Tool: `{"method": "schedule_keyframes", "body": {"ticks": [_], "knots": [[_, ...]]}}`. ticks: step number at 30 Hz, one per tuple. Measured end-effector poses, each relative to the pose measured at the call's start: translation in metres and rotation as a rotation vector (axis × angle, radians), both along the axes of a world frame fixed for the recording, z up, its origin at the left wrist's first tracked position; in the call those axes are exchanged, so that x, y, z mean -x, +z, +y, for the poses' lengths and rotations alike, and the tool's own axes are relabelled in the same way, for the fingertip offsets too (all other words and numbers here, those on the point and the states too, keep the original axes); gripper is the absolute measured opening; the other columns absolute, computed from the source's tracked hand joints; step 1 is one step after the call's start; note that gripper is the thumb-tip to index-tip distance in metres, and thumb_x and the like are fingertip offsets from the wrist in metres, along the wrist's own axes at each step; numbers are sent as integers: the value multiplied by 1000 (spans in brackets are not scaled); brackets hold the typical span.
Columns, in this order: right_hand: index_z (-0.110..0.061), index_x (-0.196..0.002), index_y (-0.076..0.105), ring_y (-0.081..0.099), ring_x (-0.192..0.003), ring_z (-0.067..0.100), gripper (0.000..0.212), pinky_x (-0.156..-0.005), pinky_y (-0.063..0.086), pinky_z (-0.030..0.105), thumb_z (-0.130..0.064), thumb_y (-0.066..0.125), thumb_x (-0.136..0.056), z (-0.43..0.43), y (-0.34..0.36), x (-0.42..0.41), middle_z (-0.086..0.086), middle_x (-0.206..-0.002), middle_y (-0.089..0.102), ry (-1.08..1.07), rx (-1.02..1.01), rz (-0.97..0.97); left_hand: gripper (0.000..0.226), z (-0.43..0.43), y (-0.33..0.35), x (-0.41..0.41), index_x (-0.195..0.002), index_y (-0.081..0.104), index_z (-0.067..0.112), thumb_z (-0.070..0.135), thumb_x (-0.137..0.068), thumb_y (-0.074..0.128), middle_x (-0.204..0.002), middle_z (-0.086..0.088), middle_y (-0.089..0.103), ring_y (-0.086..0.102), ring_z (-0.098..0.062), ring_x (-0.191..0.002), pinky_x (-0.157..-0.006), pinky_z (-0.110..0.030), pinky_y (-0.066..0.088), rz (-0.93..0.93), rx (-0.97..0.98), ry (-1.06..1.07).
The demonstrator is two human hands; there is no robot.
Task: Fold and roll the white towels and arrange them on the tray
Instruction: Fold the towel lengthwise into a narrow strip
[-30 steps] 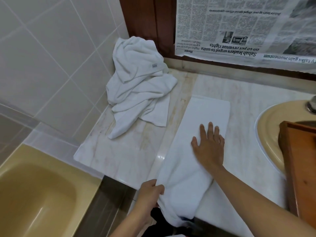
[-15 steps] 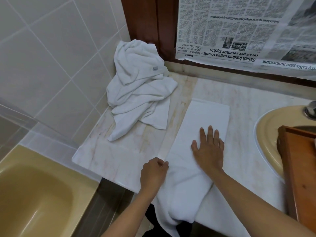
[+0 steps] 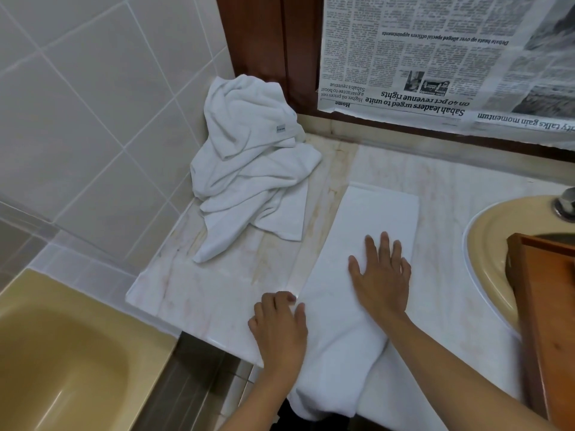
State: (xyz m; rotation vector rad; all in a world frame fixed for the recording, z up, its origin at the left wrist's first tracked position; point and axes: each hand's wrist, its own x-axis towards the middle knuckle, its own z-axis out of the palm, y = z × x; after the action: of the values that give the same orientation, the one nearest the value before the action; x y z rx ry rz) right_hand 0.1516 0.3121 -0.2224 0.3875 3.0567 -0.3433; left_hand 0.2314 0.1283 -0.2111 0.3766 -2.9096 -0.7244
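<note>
Running away from you, the folded towel [image 3: 373, 219] lies on the marble counter [image 3: 217, 293], near end drooping over the front edge. Your right hand [image 3: 381, 281] presses its middle, fingers spread flat; your left hand [image 3: 280, 325], fingers curled at its left edge, sits nearer that end, grip unclear.

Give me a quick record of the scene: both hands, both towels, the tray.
left hand: fingers curled at folded towel's left edge; grip unclear
right hand: flat, fingers spread, pressing on folded towel
folded towel: long strip on counter, near end hanging over front edge
crumpled towel: heaped at counter's back left corner
tray: wooden, far right, partly over sink, partly out of view
</note>
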Motion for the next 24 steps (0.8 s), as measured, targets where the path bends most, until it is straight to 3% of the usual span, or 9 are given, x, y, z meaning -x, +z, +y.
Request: {"method": "schedule_keyframes", "body": {"ticks": [3,6,9,13,15,18,21,24], "knots": [[-26,-156,18,1,-152,27,64,-121,8,44,-56,25,-100,-3,0,2,3,-166,5,-13,8,-16,32,23,5,9,-120,61,28,42,-93,51,-128,2,59,57,-20,-115,-89,-38,49,49,56,-278],[-27,-157,17,-1,-152,24,61,-121,7,43,-52,24,-102,-1,-1,2,1,-166,4,-9,39,-7,54,38,-4,19,-146,42,28,49,-103,17,-157,2,33,31,-18,-144,-107,-40,37,-81,162,-630],[-26,-156,21,3,-152,25,58,-121,10,44,-48,25,-103,1,-2,2,2,-165,7,-3,33,13,59,22,-19,22,-155,18,32,55,-102,8,-163,9,6,3,-12,-150,-121,-40,15,-130,221,-693],[-25,-156,23,5,-152,27,60,-120,13,44,-49,17,-101,2,-3,2,4,-165,10,-4,18,14,57,-1,-15,18,-154,-4,40,56,-101,10,-159,20,-21,-23,-6,-146,-120,-35,-7,-198,188,-670],[-25,-155,23,6,-152,28,63,-119,14,45,-51,14,-98,2,-1,3,5,-165,11,4,10,13,56,-13,-15,12,-153,-6,43,55,-102,12,-159,20,-22,-22,-8,-147,-119,-36,-4,-200,226,-633],[-24,-156,20,5,-152,29,64,-119,14,46,-53,12,-99,3,-1,9,6,-165,10,24,4,-8,55,-21,-22,8,-154,9,42,56,-102,20,-164,9,3,2,-18,-150,-116,-40,10,-155,321,-578],[-24,-157,16,6,-151,31,66,-118,16,46,-53,6,-99,7,1,23,7,-165,8,63,-46,-38,55,-13,-24,16,-154,18,40,57,-101,21,-163,5,14,13,-23,-149,-111,-44,17,-112,344,-555],[-27,-158,2,-6,-152,27,59,-120,8,44,-48,10,-104,16,2,47,3,-165,-6,133,-47,-123,54,-2,-24,36,-153,21,40,56,-102,17,-163,3,18,20,-26,-148,-111,-46,18,-123,351,-532]]}}
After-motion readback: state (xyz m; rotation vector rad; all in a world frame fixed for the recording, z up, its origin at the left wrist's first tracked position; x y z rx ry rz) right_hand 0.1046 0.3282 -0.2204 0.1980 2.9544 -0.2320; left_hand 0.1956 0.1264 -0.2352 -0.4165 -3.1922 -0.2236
